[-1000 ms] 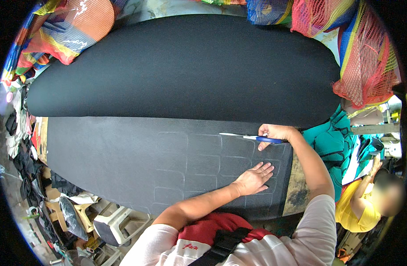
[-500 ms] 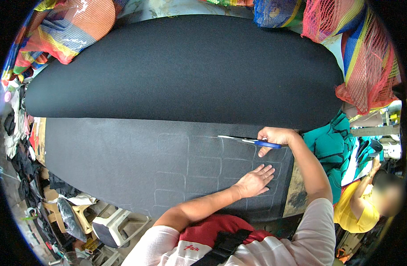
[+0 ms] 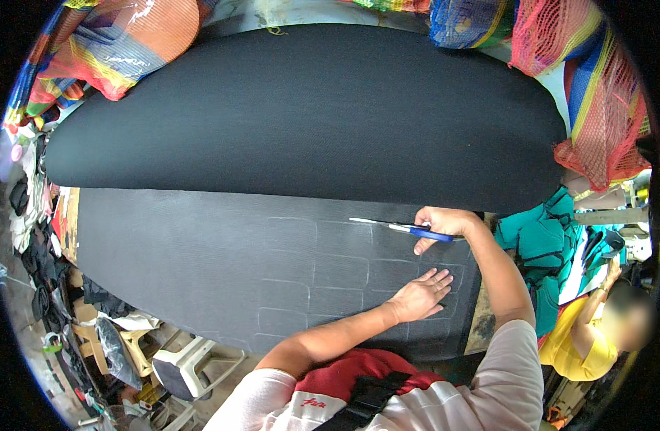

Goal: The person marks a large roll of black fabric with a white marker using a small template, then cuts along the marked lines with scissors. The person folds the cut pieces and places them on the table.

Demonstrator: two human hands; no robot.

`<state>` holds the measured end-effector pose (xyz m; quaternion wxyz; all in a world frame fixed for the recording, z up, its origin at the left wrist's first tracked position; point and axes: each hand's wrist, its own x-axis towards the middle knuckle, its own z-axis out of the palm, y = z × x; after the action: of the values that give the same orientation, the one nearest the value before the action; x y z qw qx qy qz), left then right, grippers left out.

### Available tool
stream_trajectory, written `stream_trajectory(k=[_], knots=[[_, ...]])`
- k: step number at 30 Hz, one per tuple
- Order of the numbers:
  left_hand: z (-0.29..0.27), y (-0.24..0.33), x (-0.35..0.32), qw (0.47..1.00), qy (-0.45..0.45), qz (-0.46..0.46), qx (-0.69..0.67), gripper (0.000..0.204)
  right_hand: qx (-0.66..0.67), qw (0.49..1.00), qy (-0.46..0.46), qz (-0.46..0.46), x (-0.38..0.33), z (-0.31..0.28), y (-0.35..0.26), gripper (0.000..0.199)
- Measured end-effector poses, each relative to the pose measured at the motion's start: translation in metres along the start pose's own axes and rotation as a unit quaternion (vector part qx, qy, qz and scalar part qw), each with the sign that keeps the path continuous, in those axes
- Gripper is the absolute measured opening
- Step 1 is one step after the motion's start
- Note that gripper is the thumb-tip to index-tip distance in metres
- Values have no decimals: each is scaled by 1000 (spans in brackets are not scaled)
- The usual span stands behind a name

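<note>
A dark sheet of material (image 3: 172,244) lies flat in front of me, marked with pale chalk-like outlines of rounded rectangles. My right hand (image 3: 448,220) grips a pair of blue-handled scissors (image 3: 429,233) over the sheet's upper right part. The blades point left, slightly parted, above the outlines. My left hand (image 3: 422,296) rests palm down with its fingers stretched out on the outlined area, nearer to me than the scissors. Whether the blades touch the material I cannot tell.
A big black roll of material (image 3: 308,115) spans the far side. Colourful mesh bags (image 3: 596,93) crowd the back corners. Teal fabric pieces (image 3: 542,237) lie at right, near a person in yellow (image 3: 578,337). A white stool (image 3: 193,366) stands at lower left.
The view has shifted slightly. My right hand stays at nearly the same spot with the scissors, and my left hand stays flat on the sheet.
</note>
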<state>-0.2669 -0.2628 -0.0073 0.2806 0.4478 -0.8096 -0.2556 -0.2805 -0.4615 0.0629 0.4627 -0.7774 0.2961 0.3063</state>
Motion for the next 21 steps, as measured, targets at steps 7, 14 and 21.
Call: stream_trajectory(k=[7,14,21], knots=[[1,0,0,1000,10,3,-12,51,43,999,-10,5,9,2,-6,75],[2,-1,1,1000,9,-4,-19,50,25,999,-21,10,24,6,-21,71],[3,0,1,1000,11,-3,-22,51,-9,999,-12,-37,31,11,-41,76]])
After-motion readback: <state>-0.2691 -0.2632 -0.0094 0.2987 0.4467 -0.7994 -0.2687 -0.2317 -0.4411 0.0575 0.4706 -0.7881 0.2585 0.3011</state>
